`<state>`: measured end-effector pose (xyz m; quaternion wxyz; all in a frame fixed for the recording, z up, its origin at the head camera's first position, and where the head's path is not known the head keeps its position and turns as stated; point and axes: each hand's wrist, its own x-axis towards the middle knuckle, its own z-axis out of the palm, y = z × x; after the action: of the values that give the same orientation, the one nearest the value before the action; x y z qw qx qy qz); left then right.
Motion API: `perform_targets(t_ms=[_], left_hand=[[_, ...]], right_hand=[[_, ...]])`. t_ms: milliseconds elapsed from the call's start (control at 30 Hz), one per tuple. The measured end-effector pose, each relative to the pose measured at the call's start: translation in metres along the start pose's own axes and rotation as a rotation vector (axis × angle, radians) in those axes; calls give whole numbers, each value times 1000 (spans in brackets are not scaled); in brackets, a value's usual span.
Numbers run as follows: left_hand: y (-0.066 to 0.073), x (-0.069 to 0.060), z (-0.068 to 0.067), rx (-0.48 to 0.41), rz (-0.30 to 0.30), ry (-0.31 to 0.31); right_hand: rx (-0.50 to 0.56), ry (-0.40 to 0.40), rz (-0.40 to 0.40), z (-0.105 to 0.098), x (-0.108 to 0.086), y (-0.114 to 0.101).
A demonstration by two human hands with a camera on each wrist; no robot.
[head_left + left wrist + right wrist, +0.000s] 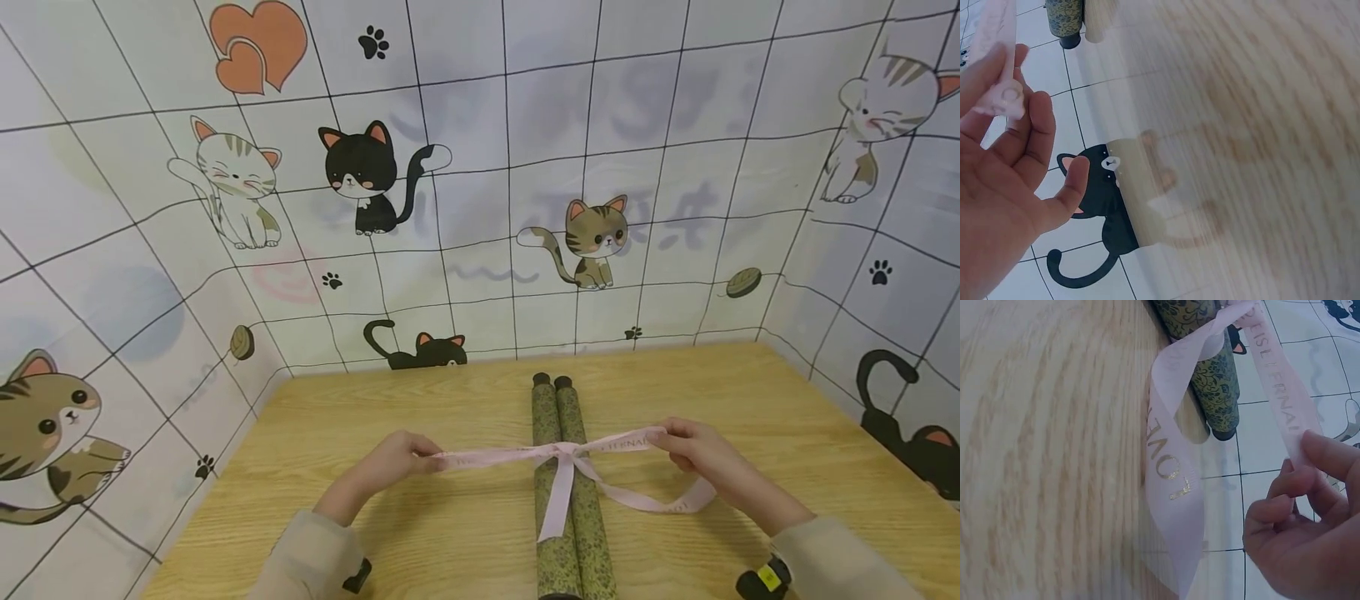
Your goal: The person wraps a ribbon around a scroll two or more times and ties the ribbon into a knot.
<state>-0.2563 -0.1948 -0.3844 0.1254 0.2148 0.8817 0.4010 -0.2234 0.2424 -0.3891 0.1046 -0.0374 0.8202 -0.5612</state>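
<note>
Two olive scrolls with a dark floral pattern and black end knobs, a left scroll [555, 517] and a right scroll [592, 525], lie side by side on the table. Round them runs a pink ribbon [558, 496] with gold lettering, knotted on top. My left hand [401, 462] pinches one stretch of it out to the left; in the left wrist view the ribbon end [1000, 94] sits between thumb and fingers. Opposite, my right hand [697, 450] pinches another stretch out to the right. One tail hangs over the scrolls, and a twisted length [1175, 481] droops below the right hand.
The wooden table [420, 400] runs back to a white gridded wall covering [480, 167] printed with cartoon cats, which also rises on the left and right. Black wrist devices [765, 579] show beside both sleeves.
</note>
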Motion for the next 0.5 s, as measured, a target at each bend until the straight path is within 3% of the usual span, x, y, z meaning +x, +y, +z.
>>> perform_targets(t_ms=[200, 500], left_hand=[[-10, 0, -1, 6, 19, 6], [-14, 0, -2, 75, -14, 74]], right_hand=[[-41, 99, 74, 4, -1, 5], [-38, 122, 103, 5, -2, 14]])
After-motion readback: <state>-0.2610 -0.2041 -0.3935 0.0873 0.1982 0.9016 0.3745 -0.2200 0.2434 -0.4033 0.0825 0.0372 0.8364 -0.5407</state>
